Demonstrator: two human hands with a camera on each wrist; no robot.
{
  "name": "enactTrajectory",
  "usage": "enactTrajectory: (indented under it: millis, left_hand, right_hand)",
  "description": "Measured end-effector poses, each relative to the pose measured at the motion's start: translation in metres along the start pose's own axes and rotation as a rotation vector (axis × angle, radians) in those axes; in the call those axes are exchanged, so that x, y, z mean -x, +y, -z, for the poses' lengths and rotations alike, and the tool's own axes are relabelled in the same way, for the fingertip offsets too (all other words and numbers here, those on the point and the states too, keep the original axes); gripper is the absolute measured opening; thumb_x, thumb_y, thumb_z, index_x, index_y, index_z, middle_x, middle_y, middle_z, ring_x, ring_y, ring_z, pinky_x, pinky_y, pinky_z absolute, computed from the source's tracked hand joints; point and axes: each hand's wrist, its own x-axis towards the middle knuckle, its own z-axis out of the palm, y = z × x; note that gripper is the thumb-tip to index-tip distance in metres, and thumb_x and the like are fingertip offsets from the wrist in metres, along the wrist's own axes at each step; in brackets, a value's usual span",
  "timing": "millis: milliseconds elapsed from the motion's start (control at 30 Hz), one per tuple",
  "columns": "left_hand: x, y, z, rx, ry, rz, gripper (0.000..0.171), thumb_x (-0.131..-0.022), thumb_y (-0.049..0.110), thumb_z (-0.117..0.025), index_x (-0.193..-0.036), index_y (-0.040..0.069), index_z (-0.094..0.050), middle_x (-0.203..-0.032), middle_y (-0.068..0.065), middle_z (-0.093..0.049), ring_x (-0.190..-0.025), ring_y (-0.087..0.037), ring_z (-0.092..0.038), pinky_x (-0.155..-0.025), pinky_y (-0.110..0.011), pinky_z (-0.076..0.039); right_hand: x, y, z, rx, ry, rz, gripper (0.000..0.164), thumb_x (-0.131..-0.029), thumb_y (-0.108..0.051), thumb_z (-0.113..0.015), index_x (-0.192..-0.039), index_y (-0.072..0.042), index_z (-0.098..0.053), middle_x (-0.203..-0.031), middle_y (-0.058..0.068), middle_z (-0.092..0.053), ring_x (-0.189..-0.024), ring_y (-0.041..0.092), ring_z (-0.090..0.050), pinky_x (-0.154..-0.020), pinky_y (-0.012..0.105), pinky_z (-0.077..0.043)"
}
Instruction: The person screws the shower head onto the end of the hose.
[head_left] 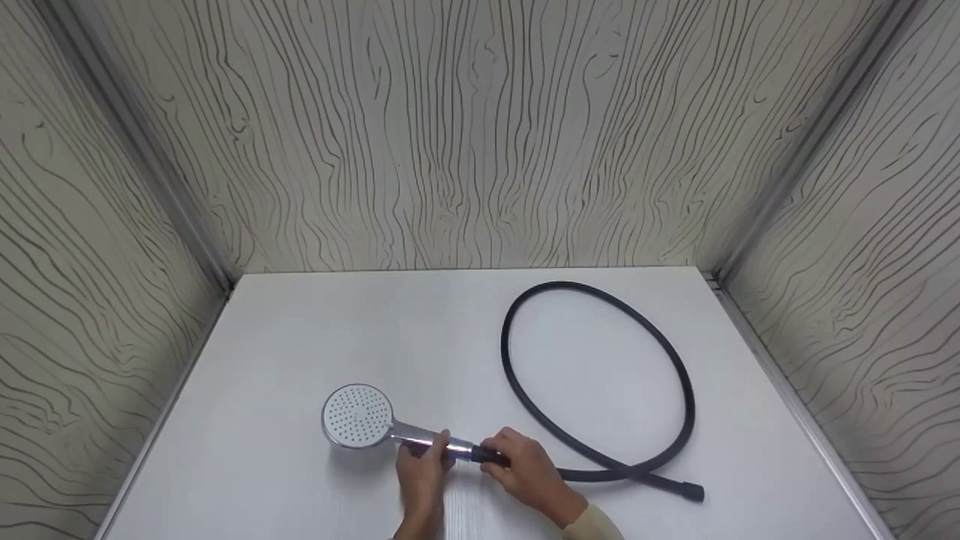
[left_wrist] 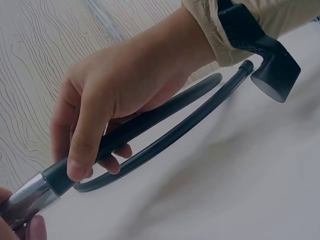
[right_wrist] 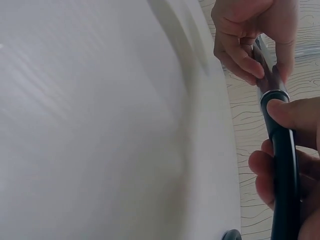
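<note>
A chrome hand shower head (head_left: 358,416) with a round white spray face points up at the left of the white table. My left hand (head_left: 423,474) grips its chrome handle (head_left: 414,433) near the lower end. Right beside it, my right hand (head_left: 525,466) pinches the black hose (left_wrist: 131,131) between thumb and fingers, close to its end fitting (head_left: 484,454). In the right wrist view that end meets the chrome handle's rim (right_wrist: 274,95). From there the hose loops across the table and crosses itself; its other end (head_left: 694,491) lies at the right.
The white table (head_left: 337,322) is enclosed by wood-grain patterned panels (head_left: 465,135) at the back and both sides. Metal rails (head_left: 795,420) run along the table's side edges. A black wrist camera mount (left_wrist: 260,50) sits on the right sleeve.
</note>
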Motion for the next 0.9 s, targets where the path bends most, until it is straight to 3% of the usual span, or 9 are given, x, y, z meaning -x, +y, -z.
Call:
enactTrajectory:
  millis: [300,633,900]
  left_hand:
    - [0.0008,0.0015,-0.0014,0.049,-0.001,0.009,0.059,-0.093,0.021,-0.065,-0.136,-0.009,-0.038,-0.123,-0.028,-0.056,-0.114,-0.041,-0.061,-0.093,-0.038,-0.061]
    - [0.0023,0.0035,-0.0019,0.055,-0.036,-0.017,0.057,-0.093,0.02,-0.064,-0.133,-0.012,-0.038,-0.122,-0.031,-0.054,-0.116,-0.043,-0.061,-0.095,-0.038,-0.06]
    - [0.0028,0.0039,0.0002,0.003,-0.057,-0.021,0.051,-0.095,0.019,-0.061,-0.129,-0.011,-0.04,-0.118,-0.028,-0.053,-0.111,-0.04,-0.063,-0.096,-0.037,-0.06]
  right_hand:
    - [0.0016,-0.0001,-0.0014,-0.002,0.043,0.008,0.017,-0.083,-0.015,-0.074,-0.1,-0.015,-0.071,-0.085,-0.007,-0.062,-0.075,-0.004,-0.053,-0.064,0.012,-0.055]
    - [0.0016,-0.0011,-0.0013,-0.017,0.07,-0.026,0.019,-0.084,-0.015,-0.074,-0.103,-0.013,-0.072,-0.086,-0.007,-0.062,-0.075,-0.003,-0.054,-0.065,0.013,-0.057]
    - [0.0011,-0.0013,-0.0002,-0.005,0.066,0.01,0.017,-0.084,-0.013,-0.074,-0.101,-0.013,-0.07,-0.086,-0.006,-0.061,-0.075,-0.003,-0.054,-0.064,0.013,-0.055]
